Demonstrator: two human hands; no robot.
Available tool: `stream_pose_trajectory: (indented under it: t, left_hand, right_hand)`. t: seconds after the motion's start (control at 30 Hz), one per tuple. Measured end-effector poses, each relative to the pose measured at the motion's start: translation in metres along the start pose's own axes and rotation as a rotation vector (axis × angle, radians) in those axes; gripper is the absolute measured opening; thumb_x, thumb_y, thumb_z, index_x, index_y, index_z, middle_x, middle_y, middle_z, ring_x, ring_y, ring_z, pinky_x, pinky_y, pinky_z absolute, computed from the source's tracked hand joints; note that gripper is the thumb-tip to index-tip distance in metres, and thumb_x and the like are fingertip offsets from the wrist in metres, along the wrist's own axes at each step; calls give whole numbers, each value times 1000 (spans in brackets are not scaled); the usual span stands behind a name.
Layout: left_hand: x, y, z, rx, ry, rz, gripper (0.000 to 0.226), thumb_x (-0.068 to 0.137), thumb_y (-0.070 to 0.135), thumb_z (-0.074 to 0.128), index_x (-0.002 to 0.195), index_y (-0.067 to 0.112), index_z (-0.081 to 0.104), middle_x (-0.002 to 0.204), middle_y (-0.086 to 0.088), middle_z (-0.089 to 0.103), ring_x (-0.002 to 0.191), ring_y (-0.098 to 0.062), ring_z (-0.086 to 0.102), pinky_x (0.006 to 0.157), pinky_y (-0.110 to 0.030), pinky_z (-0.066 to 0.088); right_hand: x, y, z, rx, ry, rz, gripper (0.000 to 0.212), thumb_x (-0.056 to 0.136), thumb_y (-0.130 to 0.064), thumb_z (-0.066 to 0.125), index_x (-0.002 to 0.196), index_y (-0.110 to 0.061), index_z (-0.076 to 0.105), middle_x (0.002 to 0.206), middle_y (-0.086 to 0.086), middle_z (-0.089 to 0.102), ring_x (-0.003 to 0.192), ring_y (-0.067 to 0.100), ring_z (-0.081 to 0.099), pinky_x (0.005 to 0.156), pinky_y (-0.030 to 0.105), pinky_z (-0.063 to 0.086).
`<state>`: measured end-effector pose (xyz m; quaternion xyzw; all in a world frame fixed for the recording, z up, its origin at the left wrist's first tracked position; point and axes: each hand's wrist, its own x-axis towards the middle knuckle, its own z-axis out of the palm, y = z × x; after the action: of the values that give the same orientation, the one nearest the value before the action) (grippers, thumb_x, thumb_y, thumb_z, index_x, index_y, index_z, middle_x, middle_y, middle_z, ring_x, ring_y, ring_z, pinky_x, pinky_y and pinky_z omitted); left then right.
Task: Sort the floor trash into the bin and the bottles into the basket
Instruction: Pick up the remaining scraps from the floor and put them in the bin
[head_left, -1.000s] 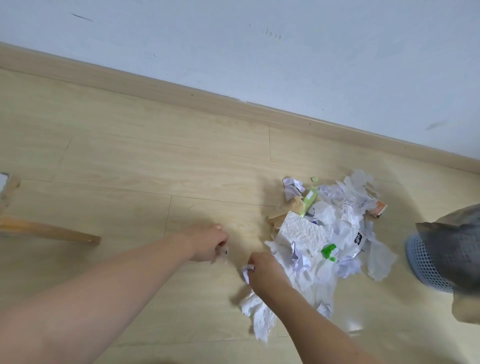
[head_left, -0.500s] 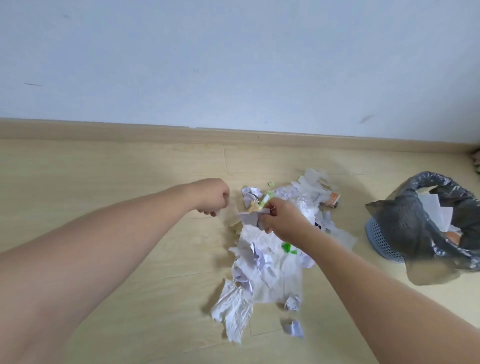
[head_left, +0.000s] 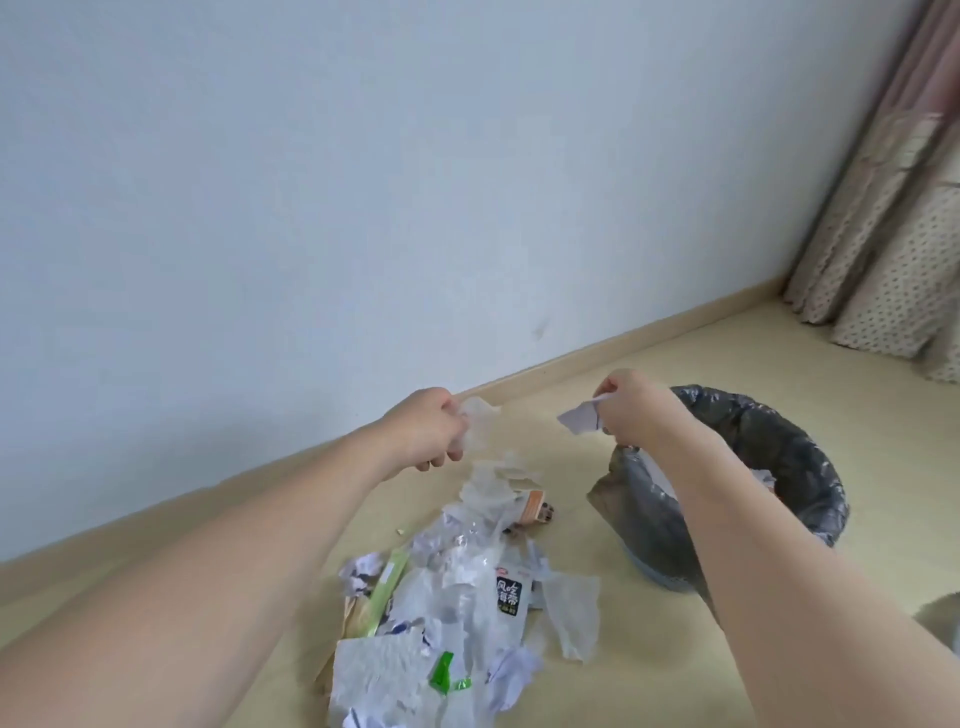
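My worry is the light scraps: the white paper scrap (head_left: 579, 417) in my right hand (head_left: 631, 408) hangs just short of the bin (head_left: 769, 431) rim, so letting go now could float it onto the floor (head_left: 727, 649). The flimsy tissue piece (head_left: 478, 415) could tear or drift too. Both hands are closed in pinches: my left hand (head_left: 431, 434) grips the tissue above the trash pile (head_left: 467, 597), my right holds the paper beside the bin. I see no bottles or basket.
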<state>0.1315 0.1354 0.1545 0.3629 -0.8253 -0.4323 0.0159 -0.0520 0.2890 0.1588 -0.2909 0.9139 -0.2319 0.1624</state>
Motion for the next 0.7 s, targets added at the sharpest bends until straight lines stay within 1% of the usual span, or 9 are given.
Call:
stream_pose_trajectory:
  t: [0.07,0.2,0.27,0.33,0.4,0.47,0.57,0.63,0.7]
  left_hand:
    - [22,39,29,-22,-16,32,8,93,13,46,94,12,53,74,-5,65,58,-19,48,52,-25,38]
    - [71,112,110,-29,-64,97,9,88,12,47,91,13,55,75,-7,65,58,-21,48,51,-25,36]
    - [88,128,146,-6,-84,113,12,88,18,51,98,14,56,87,-10,65,65,-22,51,52,-25,36]
    - [100,139,179,27,-118,133,28,88,34,59,110,17,54,100,-6,62,76,-20,52,57,-27,38]
    - [107,141,196,49,-137,134,41,86,41,64,119,20,51,106,2,55,91,-18,53,71,-30,42]
    - [111,135,199,67,-126,148,39,90,34,60,125,20,51,114,2,55,101,-19,54,80,-30,44]
    - [112,113,179,106,-62,160,33,93,24,51,127,20,54,122,1,56,106,-19,55,80,-27,42]
    - [105,86,153,115,-21,149,32,94,21,49,125,19,56,119,2,56,106,-18,55,80,-26,41]
    - [92,55,126,155,-8,140,30,94,19,50,123,18,58,116,2,57,102,-17,56,79,-25,40]
  right_hand:
    - [10,33,-27,-23,56,104,27,86,1,44,107,-4,61,98,16,66,89,32,64,72,35,52]
    - [27,104,-51,53,119,309,19,84,-2,47,96,-4,62,72,9,57,59,22,51,50,25,38]
    - [30,125,-48,78,80,398,13,84,-7,51,92,-4,61,73,9,57,62,22,52,56,27,40]
    - [34,144,-46,112,70,456,13,80,-13,50,90,-6,55,85,11,56,77,27,53,69,31,42]
    - [39,155,-46,116,101,471,20,77,-16,45,95,-10,50,98,14,52,89,32,51,77,36,40]
    - [43,157,-48,96,154,445,29,74,-14,43,101,-10,52,106,15,54,97,34,52,79,36,38]
    - [44,146,-45,89,230,363,44,77,-11,42,120,-13,54,120,14,55,108,36,51,91,38,44]
    - [42,124,-32,85,263,282,46,83,-13,42,128,-15,51,126,12,53,111,34,50,96,45,45]
    - [35,97,-9,60,292,152,43,86,-17,41,127,-16,53,129,11,52,111,33,51,97,45,44]
